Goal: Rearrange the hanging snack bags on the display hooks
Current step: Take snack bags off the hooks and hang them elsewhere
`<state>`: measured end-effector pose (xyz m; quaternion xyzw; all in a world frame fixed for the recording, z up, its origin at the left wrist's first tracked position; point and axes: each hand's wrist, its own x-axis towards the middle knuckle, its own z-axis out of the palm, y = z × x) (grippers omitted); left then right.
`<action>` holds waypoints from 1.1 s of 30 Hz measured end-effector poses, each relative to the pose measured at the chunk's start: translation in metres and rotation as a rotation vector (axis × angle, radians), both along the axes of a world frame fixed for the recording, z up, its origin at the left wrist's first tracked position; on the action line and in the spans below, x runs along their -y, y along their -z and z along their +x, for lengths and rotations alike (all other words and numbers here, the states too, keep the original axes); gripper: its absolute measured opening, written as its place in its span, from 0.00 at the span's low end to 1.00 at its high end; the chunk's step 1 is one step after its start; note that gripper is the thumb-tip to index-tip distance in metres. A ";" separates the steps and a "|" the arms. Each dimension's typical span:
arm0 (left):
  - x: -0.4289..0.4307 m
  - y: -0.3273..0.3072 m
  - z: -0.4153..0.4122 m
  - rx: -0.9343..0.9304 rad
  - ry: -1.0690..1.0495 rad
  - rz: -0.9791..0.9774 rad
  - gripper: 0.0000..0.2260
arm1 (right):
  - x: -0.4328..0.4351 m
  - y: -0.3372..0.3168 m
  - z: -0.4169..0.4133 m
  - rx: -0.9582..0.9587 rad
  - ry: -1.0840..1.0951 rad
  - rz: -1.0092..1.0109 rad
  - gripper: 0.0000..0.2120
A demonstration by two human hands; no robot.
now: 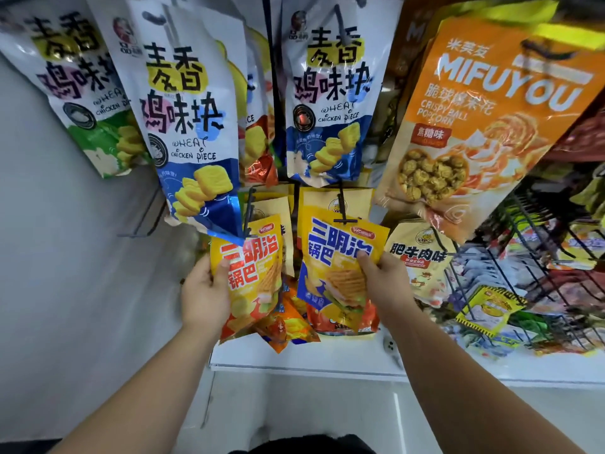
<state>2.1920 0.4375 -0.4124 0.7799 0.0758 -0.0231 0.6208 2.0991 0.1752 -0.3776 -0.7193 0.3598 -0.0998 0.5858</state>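
My left hand (204, 294) grips a yellow sandwich-crisp bag (253, 273) by its left edge, thumb on the front, below the left black hook (250, 204). My right hand (381, 280) pinches the right side of a matching yellow bag (340, 257) that hangs on the middle hook (343, 211). More yellow bags hang behind both. Above them hang white and blue wheat chicken piece bags (188, 126) (327, 103).
An orange popcorn bag (484, 126) hangs at upper right, a pale beef-flavour bag (422, 260) beside my right hand. Orange packets (288, 326) lie on the white shelf (294, 358) below. Black wire racks (540, 257) with packets fill the right. A grey wall is at left.
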 end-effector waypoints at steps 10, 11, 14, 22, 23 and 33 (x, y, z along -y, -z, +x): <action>0.003 -0.020 -0.064 0.069 -0.201 -0.023 0.09 | 0.016 0.012 -0.037 0.038 -0.242 0.067 0.12; -0.001 -0.020 -0.070 0.064 -0.225 -0.013 0.09 | 0.015 0.016 -0.037 0.038 -0.262 0.082 0.11; -0.020 -0.021 -0.084 0.051 -0.298 0.017 0.09 | 0.004 0.020 -0.035 0.048 -0.329 0.072 0.09; -0.107 -0.015 -0.108 0.033 -0.506 0.099 0.08 | -0.068 0.029 -0.002 0.025 -0.556 -0.051 0.27; -0.118 -0.014 -0.108 0.034 -0.530 0.104 0.09 | -0.081 0.027 0.003 0.032 -0.576 -0.066 0.26; -0.193 -0.021 -0.071 0.031 -0.509 0.015 0.09 | -0.202 0.010 0.063 -0.063 -0.551 -0.060 0.21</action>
